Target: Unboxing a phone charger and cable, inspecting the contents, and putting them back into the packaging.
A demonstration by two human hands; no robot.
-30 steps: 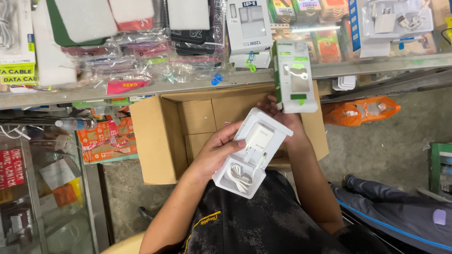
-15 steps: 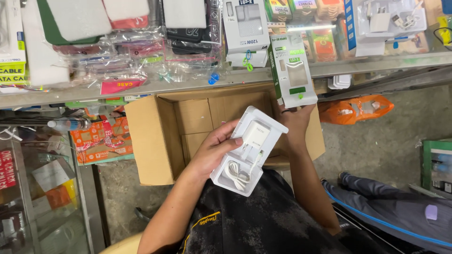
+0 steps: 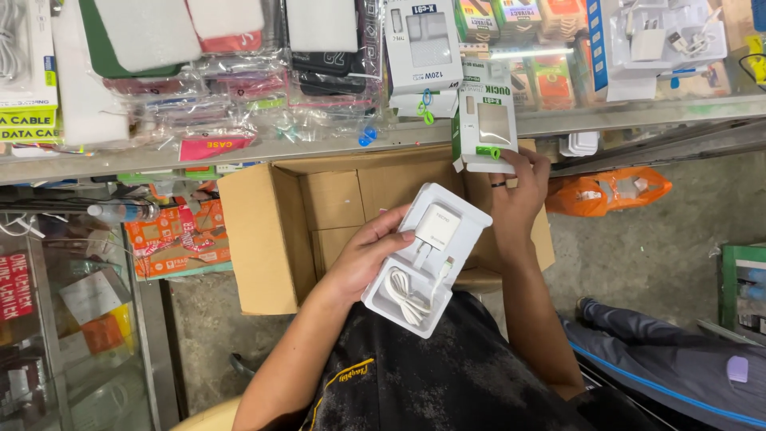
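My left hand (image 3: 365, 257) holds a white plastic tray (image 3: 461, 214) over my lap. In the tray sit a white charger plug (image 3: 437, 227) and a coiled white cable (image 3: 405, 294). My right hand (image 3: 519, 195) is raised to the right of the tray and grips the lower end of a white and green retail box (image 3: 487, 120), held upright against the edge of the counter shelf (image 3: 239, 152). An open brown cardboard carton (image 3: 267, 239) stands on the floor behind both hands.
The shelf is crowded with phone cases in clear bags (image 3: 199, 88), boxed chargers (image 3: 423, 44) and cable packs. An orange plastic bag (image 3: 610, 191) lies on the concrete floor at right. A glass display cabinet (image 3: 72, 319) stands at left. Another person's leg (image 3: 662, 359) is at lower right.
My right hand has lifted the white and green box a little higher toward the shelf. My left hand still holds the tray in about the same place.
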